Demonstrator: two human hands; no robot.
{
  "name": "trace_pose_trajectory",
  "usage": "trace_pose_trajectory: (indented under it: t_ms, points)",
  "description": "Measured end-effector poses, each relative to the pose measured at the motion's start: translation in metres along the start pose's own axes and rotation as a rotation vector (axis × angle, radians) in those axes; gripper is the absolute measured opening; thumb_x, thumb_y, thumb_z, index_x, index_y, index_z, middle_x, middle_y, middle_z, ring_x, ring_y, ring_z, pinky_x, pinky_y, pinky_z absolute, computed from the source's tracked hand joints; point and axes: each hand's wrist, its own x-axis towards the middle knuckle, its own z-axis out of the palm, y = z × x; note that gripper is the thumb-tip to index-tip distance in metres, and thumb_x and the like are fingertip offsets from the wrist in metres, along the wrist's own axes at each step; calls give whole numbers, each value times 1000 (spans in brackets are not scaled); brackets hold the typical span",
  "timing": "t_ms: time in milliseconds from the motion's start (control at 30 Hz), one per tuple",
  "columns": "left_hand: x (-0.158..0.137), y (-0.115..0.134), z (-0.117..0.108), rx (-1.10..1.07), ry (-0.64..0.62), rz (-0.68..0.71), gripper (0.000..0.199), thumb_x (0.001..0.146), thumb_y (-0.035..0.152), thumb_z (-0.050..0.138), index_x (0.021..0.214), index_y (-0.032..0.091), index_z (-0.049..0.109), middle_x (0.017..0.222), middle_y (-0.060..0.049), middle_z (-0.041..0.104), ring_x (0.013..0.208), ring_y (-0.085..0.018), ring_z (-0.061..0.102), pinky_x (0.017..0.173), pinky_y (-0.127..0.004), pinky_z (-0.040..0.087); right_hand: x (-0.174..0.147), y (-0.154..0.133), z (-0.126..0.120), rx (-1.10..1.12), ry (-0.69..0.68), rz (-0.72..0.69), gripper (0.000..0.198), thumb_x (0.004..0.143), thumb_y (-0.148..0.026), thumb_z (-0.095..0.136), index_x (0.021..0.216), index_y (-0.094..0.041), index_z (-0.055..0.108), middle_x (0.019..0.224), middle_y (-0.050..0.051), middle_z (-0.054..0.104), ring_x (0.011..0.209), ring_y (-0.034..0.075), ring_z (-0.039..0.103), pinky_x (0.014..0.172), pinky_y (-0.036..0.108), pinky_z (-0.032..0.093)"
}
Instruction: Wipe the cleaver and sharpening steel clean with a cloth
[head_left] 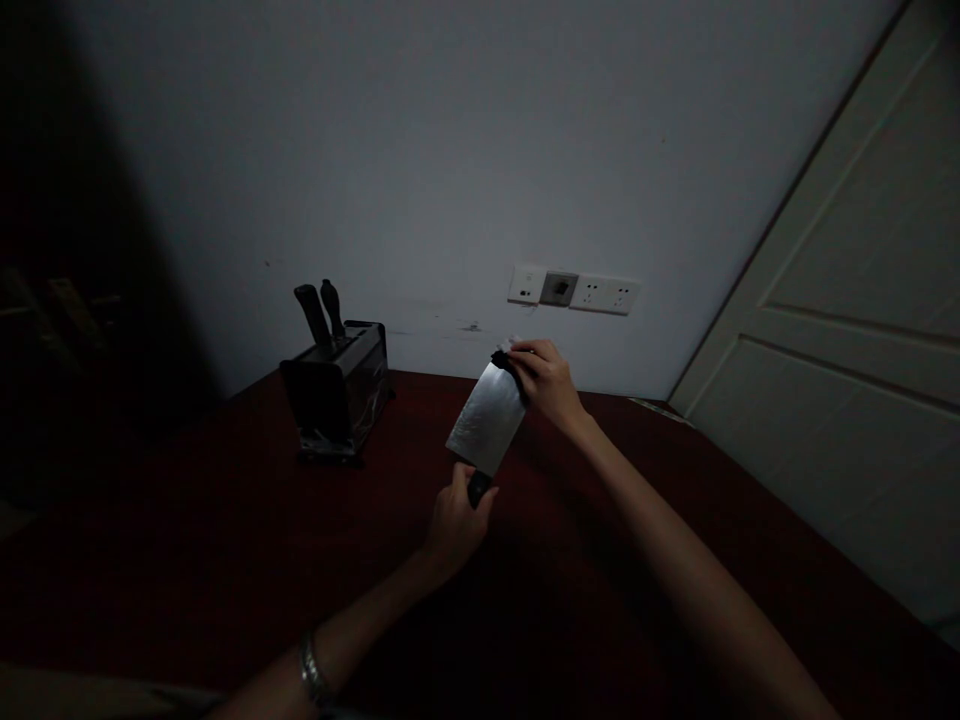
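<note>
The left hand (454, 520) is clenched around the dark handle of a cleaver (487, 418), holding it up above the dark red surface (187, 560) with the broad blade rising away from the fingers toward the wall. The right hand (546, 380) meets the blade at its far top corner, where its fingers pinch a small dark thing, perhaps a cloth (501, 358), against the steel; the dim light leaves its nature uncertain. So the cleaver hangs between the two hands, handle low and near, blade tip high and far.

The blade looks wide, flat and stiff, and probably heavy toward the front, so the weight would pull away from the left fingers. The polished steel is likely slippery and one long edge is sharp; the handle is the safe place to grip, and the flat or the spine the only sound place to touch the blade.

Off to the left of the left fingers, well apart, a knife block (339, 395) stands on the surface with two dark handles (321, 312) sticking up. A bracelet (311, 668) circles the left wrist.
</note>
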Motion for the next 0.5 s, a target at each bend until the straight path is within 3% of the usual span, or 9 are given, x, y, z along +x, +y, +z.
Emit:
trace_pose_trajectory:
  t_ms: [500]
  points:
    - [3,0,0,-95,42,-57,24,74,36,56,87,18,45,66,0,56,61,-14,54,55,-23,35,-20,3,-7,6,24,51,19,84,-20,50,97,-19,65,95,10,61,90,22,54,78,41,48]
